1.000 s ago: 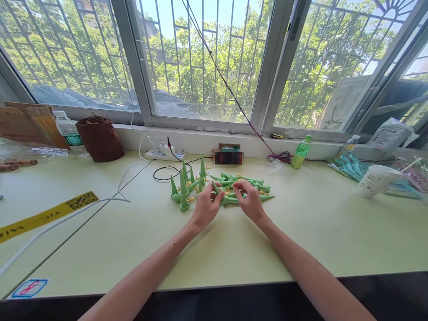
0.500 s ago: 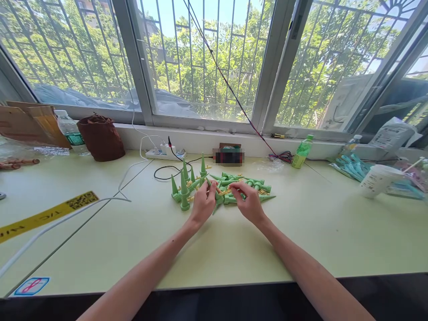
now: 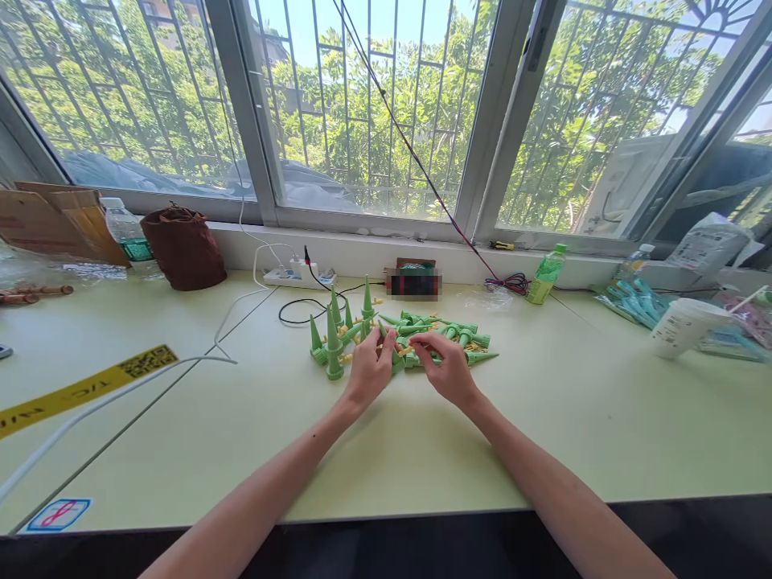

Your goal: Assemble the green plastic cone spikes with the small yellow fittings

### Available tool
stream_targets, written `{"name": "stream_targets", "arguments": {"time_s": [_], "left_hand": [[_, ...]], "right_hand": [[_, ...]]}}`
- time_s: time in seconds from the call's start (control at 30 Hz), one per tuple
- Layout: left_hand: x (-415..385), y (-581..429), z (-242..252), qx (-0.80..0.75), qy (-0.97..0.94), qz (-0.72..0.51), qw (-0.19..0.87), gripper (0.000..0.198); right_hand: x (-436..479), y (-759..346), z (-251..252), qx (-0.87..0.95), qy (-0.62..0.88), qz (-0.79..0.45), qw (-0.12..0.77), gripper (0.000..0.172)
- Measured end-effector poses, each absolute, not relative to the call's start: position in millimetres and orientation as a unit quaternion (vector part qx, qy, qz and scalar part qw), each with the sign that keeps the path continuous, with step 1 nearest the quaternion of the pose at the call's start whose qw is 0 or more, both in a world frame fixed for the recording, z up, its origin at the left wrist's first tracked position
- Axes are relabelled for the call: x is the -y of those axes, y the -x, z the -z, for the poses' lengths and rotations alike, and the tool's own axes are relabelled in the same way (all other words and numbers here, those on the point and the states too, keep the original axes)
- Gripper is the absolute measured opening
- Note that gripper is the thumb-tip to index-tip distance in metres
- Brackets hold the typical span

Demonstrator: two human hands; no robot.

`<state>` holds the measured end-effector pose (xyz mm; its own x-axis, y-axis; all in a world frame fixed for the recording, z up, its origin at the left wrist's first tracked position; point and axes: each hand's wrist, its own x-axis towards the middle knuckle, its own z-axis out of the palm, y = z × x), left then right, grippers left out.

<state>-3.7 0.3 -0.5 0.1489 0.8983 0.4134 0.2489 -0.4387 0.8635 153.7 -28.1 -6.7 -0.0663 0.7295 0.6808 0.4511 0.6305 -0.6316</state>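
A heap of green plastic cone spikes (image 3: 449,334) mixed with small yellow pieces lies on the pale green table (image 3: 386,434). Several cones (image 3: 332,342) stand upright just left of the heap. My left hand (image 3: 369,371) is closed round one green cone (image 3: 395,359) at the heap's near edge. My right hand (image 3: 445,368) pinches a small yellow piece (image 3: 405,349) right beside that cone, fingertips almost touching the left hand's.
A brown bag (image 3: 181,248), water bottle (image 3: 128,233) and cardboard (image 3: 54,221) sit back left. White power strip (image 3: 298,275) with cables, green bottle (image 3: 546,274), paper cup (image 3: 681,326) and teal items (image 3: 633,299) lie along the sill. Yellow tape (image 3: 84,388) crosses the left.
My left hand has picked a green cone out of the heap and my right hand has closed on a small yellow piece; both hands have drawn together.
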Motion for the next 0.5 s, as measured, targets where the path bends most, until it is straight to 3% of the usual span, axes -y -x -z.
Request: {"name": "stream_targets", "arguments": {"time_s": [0.5], "left_hand": [[1.1,3.3,-0.5,-0.416,-0.684,-0.507,0.318,0.029]], "right_hand": [[28.8,-152.8,7.9,0.734,0.392,-0.165,0.529,0.018]]}}
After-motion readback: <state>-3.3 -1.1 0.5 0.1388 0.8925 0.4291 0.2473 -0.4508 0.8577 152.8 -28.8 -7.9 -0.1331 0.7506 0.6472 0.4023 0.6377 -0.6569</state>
